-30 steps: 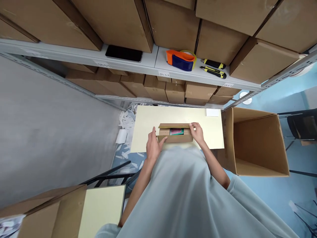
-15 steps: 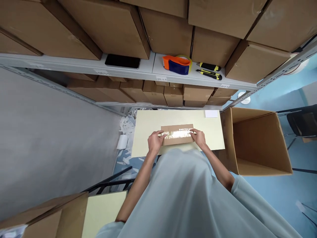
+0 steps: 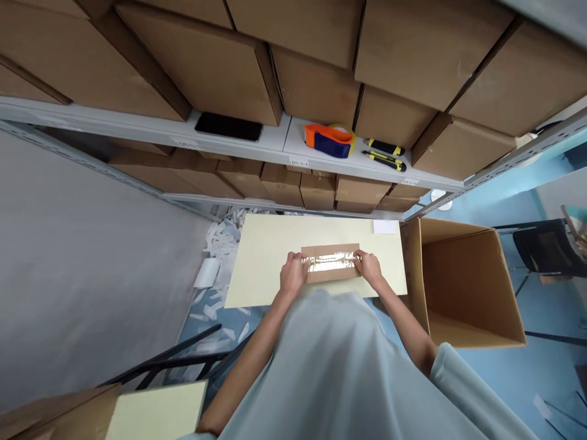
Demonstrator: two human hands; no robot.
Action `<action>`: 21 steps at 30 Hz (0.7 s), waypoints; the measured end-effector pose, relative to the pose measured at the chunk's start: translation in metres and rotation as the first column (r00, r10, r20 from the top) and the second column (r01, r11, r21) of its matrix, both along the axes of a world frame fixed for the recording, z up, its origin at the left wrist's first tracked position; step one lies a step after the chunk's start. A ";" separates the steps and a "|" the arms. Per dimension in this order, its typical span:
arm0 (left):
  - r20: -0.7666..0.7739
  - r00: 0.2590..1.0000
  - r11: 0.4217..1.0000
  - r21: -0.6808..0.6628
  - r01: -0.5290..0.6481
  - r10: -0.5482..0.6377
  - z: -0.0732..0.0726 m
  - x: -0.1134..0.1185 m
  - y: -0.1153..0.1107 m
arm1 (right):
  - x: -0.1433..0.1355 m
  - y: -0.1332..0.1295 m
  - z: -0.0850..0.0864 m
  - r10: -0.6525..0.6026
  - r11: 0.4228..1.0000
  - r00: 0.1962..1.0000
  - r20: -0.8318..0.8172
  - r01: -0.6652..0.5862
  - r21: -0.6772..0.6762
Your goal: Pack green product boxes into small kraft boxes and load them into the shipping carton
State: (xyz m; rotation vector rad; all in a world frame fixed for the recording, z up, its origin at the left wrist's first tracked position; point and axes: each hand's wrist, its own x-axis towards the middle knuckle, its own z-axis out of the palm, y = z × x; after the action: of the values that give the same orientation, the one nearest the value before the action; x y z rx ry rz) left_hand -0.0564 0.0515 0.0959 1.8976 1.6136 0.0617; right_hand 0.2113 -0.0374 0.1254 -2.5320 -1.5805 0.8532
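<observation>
As the small carton (image 3: 333,264) lies on the tabletop (image 3: 268,250), shiny tape (image 3: 326,266) along its top, we see the left hand (image 3: 293,273) and right hand (image 3: 369,266), fingers drawn closed, gripping opposite ends.

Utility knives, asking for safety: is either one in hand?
No, both utility knives lie on the shelf; left hand and right hand touch the small box.

inside of small carton (image 3: 332,275) hidden, shelf label (image 3: 299,162) unreadably small, lower-left box (image 3: 80,417) cropped
</observation>
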 end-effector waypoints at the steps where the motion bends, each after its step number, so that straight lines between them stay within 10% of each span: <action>1: -0.016 1.000 1.000 0.003 0.013 -0.013 0.001 -0.001 0.001 | -0.002 0.001 0.003 0.007 1.000 1.000 0.010 -0.007 -0.016; 12: 0.008 0.998 0.996 0.074 0.059 -0.060 -0.010 -0.007 0.018 | -0.009 0.026 0.020 0.230 0.973 0.966 0.118 -0.232 -0.003; 21: 0.085 0.984 0.969 0.206 0.136 -0.156 0.114 0.048 0.099 | 0.013 0.192 0.167 0.249 0.805 0.887 0.388 -0.413 0.427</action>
State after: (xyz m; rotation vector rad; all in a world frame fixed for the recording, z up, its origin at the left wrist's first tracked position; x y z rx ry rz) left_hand -0.0082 0.1506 0.2099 2.1245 1.4413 0.2615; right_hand 0.2241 0.1544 0.2923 -2.1088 -2.0554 0.0006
